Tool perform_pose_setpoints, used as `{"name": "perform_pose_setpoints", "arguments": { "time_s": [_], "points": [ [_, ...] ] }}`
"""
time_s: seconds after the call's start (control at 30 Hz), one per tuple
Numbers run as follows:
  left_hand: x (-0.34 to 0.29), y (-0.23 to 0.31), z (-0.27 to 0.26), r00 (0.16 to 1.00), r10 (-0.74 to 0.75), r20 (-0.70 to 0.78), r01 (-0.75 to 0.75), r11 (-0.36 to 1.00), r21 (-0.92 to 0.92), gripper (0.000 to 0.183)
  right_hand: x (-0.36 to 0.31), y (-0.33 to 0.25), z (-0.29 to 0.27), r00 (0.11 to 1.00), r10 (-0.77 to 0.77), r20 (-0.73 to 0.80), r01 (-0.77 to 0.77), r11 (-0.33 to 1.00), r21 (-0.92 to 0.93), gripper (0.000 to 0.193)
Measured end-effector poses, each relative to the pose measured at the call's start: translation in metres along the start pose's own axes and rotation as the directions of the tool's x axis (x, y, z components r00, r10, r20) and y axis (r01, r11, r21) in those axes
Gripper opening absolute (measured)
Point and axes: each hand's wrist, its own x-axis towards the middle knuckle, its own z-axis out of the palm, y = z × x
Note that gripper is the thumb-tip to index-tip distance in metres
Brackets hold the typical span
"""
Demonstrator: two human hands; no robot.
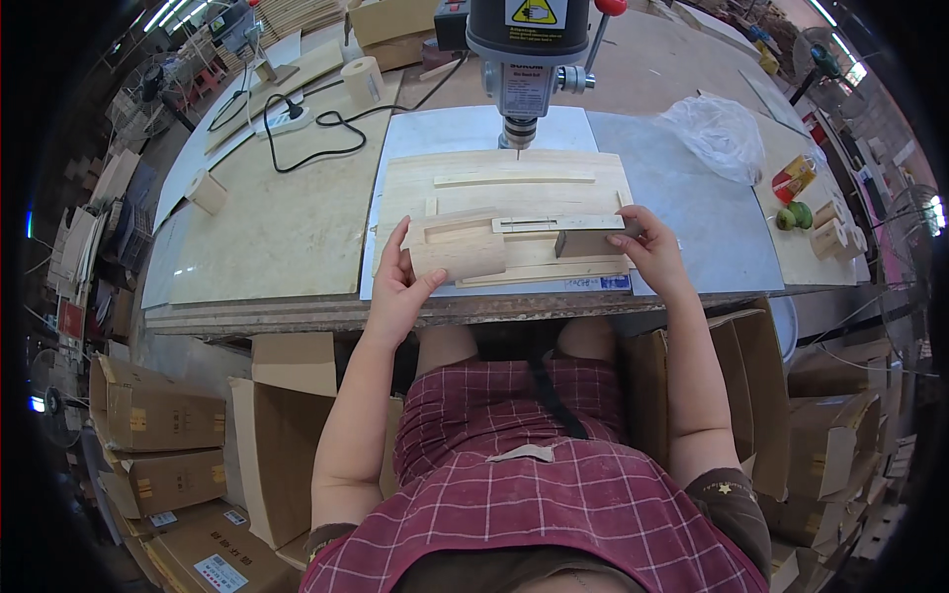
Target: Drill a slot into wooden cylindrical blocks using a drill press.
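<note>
My left hand (397,295) grips a pale wooden block (460,255) with a rounded side and a rectangular recess along its top. In my right hand (649,252), between thumb and fingers, is a flat slotted wooden strip with a dark side plate (589,244). The strip's left end meets or overlaps the block's right end; I cannot tell if they are joined. Both are held over a pale wooden board (403,188) with thin battens fixed on it. Above the board's far edge is a bench drill press (519,128), its thin bit pointing down.
A power strip (287,121) with a black cable lies at the left, near wooden cylinders (363,79). On the right are a clear plastic bag (714,136), a bottle of red liquid (794,178), green fruit (794,215) and more cylinders (830,239). Cardboard boxes (163,407) flank my lap.
</note>
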Motion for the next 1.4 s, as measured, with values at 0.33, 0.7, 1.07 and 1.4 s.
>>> {"name": "perform_pose_setpoints", "arguments": {
  "time_s": [0.33, 0.7, 1.07, 1.4],
  "points": [
    [0.021, -0.019, 0.028, 0.974, -0.08, 0.21, 0.041, 0.982, 0.183, 0.084, 0.006, 0.01, 0.005, 0.99, -0.131, -0.042, 0.128, 0.99, -0.066, 0.033],
    [0.032, -0.024, 0.05, 0.999, 0.039, 0.009, -0.039, 0.919, 0.392, 0.09, 0.012, 0.006, 0.024, 0.965, -0.234, -0.121, 0.211, 0.961, -0.176, 0.036],
    [0.056, -0.043, 0.064, 0.97, 0.168, -0.176, -0.11, 0.949, 0.296, 0.078, 0.043, -0.007, 0.031, 0.92, -0.355, -0.167, 0.16, 0.727, -0.668, 0.039],
    [0.087, -0.046, 0.06, 0.991, 0.092, -0.099, -0.07, 0.976, 0.205, 0.076, 0.069, -0.004, 0.033, 0.96, -0.151, -0.237, 0.028, 0.892, -0.452, 0.039]
  ]
}}
